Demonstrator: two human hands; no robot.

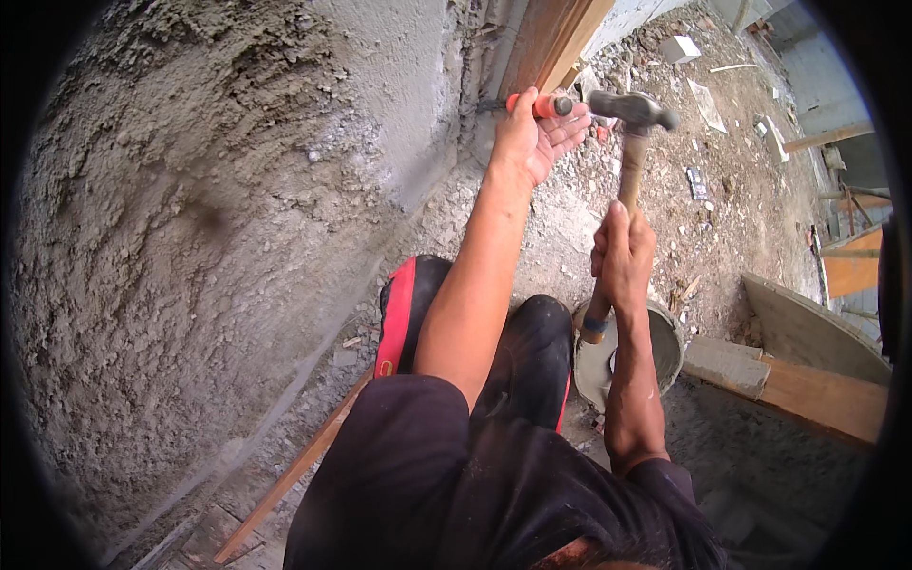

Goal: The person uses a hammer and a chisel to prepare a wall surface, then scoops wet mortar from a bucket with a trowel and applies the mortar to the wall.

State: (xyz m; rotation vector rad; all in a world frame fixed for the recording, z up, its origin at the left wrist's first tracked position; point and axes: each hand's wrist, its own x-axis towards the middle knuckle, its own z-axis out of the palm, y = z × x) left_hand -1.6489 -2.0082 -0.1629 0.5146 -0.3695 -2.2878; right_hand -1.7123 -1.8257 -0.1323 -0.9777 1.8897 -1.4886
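Observation:
My left hand [532, 147] reaches to the foot of the wall beside the wooden frame. Between thumb and palm it holds an orange-handled chisel [546, 105], several fingertips stretched out. The chisel's dark capped end points right, and its thin dark shaft runs left to the wall edge; its tip cannot be made out. My right hand [624, 249] is wrapped around the wooden handle of a ball-peen hammer [634, 152]. The hammer's head is raised just right of the chisel's capped end, apart from it.
A rough plastered wall [190, 209] fills the left side, meeting a wooden frame [554, 47]. Under my right forearm stands a round bucket [668, 344]. Timber beams [817, 391] and a curved board [807, 323] lie at right. Rubble and a white block [679, 49] cover the ground ahead.

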